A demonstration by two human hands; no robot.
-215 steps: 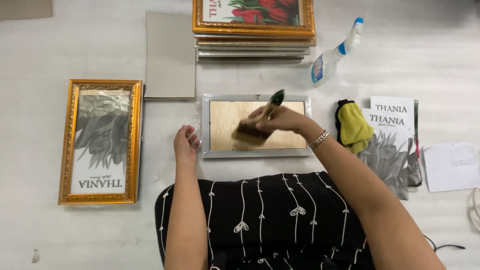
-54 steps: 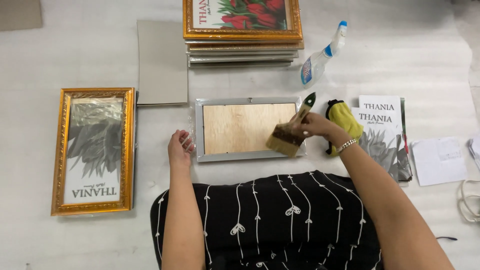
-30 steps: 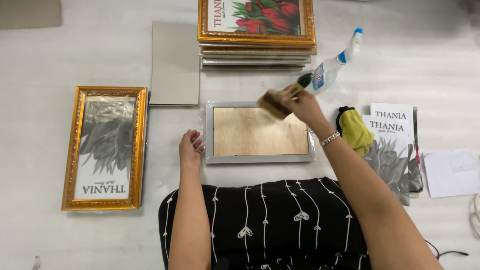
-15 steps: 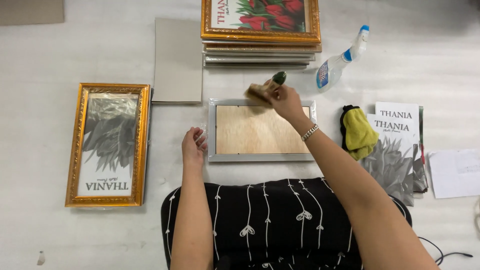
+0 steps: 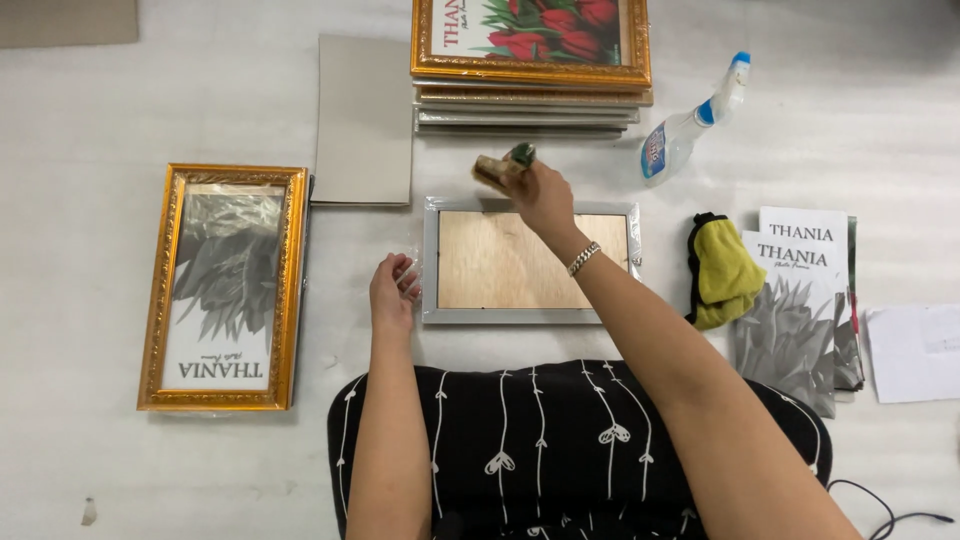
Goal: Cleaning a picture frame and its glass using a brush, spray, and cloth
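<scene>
A silver picture frame lies face down in front of me, its plywood backing showing. My right hand grips a wide paintbrush with a dark green handle, bristles at the frame's upper left edge. My left hand rests at the frame's left edge, fingers curled against it and holding nothing.
A gold frame with a grey leaf print lies at left. A grey board and a stack of frames sit beyond. Right of the frame are a spray bottle, a yellow cloth, leaf prints and white paper.
My right hand has swept the brush from the frame's right side up and leftwards along its top edge to the upper left. My left hand has stayed at the left edge.
</scene>
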